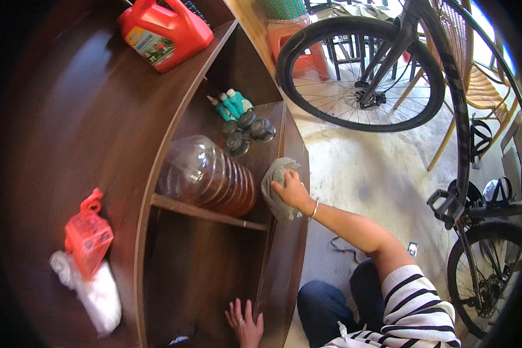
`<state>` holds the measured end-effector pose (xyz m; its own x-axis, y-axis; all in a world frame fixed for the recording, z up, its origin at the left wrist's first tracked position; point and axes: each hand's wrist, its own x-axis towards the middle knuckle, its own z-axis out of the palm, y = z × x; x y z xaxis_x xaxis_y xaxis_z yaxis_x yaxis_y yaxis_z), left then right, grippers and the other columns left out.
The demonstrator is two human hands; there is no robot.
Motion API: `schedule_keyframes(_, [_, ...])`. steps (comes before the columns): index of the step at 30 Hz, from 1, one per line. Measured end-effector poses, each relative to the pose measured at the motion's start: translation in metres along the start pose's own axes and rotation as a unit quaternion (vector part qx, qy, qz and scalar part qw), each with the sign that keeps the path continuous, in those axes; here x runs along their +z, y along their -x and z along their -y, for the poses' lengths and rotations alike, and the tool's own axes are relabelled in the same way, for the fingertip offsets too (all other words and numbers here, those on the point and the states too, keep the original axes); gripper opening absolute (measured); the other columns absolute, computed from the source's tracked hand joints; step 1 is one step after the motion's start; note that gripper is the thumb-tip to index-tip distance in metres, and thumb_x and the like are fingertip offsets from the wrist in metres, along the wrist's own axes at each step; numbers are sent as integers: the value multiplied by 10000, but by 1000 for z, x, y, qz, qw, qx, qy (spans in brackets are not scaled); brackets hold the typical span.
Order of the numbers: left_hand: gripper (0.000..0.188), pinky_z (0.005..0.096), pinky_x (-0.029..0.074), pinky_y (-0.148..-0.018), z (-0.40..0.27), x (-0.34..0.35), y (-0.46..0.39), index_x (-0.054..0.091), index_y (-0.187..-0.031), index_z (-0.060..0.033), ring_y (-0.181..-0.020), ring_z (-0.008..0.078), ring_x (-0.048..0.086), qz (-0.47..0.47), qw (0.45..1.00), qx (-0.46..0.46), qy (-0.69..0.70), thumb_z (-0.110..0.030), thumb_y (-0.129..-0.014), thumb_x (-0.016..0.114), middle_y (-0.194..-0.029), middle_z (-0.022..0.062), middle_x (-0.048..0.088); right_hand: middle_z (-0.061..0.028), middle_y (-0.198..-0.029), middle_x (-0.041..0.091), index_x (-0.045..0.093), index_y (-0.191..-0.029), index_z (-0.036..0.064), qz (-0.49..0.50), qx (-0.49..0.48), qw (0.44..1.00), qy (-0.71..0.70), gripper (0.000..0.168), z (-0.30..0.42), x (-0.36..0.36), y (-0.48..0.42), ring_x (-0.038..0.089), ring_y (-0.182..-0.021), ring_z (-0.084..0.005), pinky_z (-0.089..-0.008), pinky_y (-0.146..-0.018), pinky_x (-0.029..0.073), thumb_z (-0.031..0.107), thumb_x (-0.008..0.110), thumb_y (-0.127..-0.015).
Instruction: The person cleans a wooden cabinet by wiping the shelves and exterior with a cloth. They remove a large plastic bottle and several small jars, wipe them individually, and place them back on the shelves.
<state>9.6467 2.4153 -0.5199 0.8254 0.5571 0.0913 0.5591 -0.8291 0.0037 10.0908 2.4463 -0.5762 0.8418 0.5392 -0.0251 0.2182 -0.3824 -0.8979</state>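
My right hand (292, 190) grips a grey-green cloth (278, 187) and presses it on the outer ledge of a dark brown wooden cabinet (287, 256). Inside the compartment beside it lie a large ribbed clear plastic bottle of reddish-brown liquid (209, 178), several small dark glass jars (262, 129) and teal plastic bottles (232, 105). Low in the picture, my left hand (245, 324) has its fingers spread and holds nothing, by the edge of the lower compartment; whether it touches the wood, I cannot tell.
A red plastic jug (169, 35), a red plastic bag (88, 239) and a white bag (100, 296) are on the cabinet top. A divider (209, 213) separates the compartments. At right stands a bicycle (456, 87), with a rattan chair (487, 91) behind. A dark strap (344, 249) lies on the floor.
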Motion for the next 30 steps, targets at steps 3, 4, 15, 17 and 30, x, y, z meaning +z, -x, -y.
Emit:
schedule_keyframes(3, [627, 588, 252, -1141, -15, -7, -17, 511, -1377, -99, -1371, 405, 367, -41, 999, 5, -12, -323, -834, 731, -1478, 185, 406, -309, -1471, 328, 327, -1458, 8, -19, -70, 997, -40, 717, -22, -1, -22, 456, -1258, -508, -480, -1054, 409, 409, 599, -929])
schedule_keyframes(4, [628, 585, 262, -1133, -23, -11, -28, 520, -1358, -88, -1350, 404, 388, -48, 999, -6, 16, -332, -824, 740, -1449, 189, 430, -311, -1471, 329, 339, -1452, -13, -4, -87, 995, -42, 681, -27, -5, -32, 452, -1268, -496, -460, -1050, 412, 357, 598, -943])
schedule_keyframes(15, [711, 547, 361, -1038, -81, 3, -154, 524, -1318, -57, -1233, 422, 426, -24, 999, 26, 16, -306, -729, 835, -1386, 197, 455, -224, -1349, 517, 573, -1269, 28, -123, -248, 933, -231, 428, -110, -15, -247, 487, -1257, -387, -403, -1069, 386, 309, 559, -947])
schedule_keyframes(17, [734, 547, 363, -1039, -83, 8, -156, 511, -1317, -46, -1238, 423, 417, -26, 999, 28, -6, -289, -712, 849, -1383, 204, 447, -191, -1273, 579, 556, -1277, 20, -196, -312, 911, -185, 395, -145, -1, -278, 553, -1189, -333, -382, -1019, 432, 265, 525, -969])
schedule_keyframes(30, [741, 599, 352, -1007, -71, 25, -146, 461, -1305, -55, -1215, 436, 391, 28, 998, -2, -56, -283, -722, 857, -1365, 223, 424, -104, -1494, 355, 278, -1502, 34, -12, -89, 940, -329, 568, -268, 124, -81, 350, -1380, -264, -376, -1161, 265, 176, 507, -1002])
